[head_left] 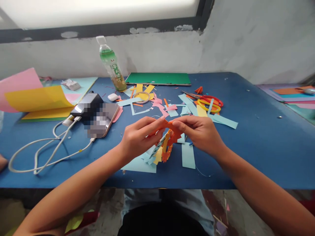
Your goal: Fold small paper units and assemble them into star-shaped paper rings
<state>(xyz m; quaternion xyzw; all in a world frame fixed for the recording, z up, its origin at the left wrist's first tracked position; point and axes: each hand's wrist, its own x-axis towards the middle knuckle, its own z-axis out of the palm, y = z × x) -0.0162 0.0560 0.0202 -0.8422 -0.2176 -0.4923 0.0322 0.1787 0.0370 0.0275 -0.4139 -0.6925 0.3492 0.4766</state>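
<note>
Orange folded paper (170, 125) pinched above blue bench (258, 154)

The left hand (142, 136) and right hand (203, 132) each clamp the orange folded paper between thumb and fingers, close together over the bench's near half; directly below is a folded paper chain (165, 146) in orange, yellow and pale blue; red-and-yellow scissors (213, 98) lie among paper scraps (158, 104) beyond the hands; a drink bottle (112, 67) stands near a green board (158, 78).

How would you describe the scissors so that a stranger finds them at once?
On the blue table, look just beyond the right hand, among the paper scraps. The scissors lie there, blades pointing left; unlike the scraps around them, they have red and yellow handles.
</note>
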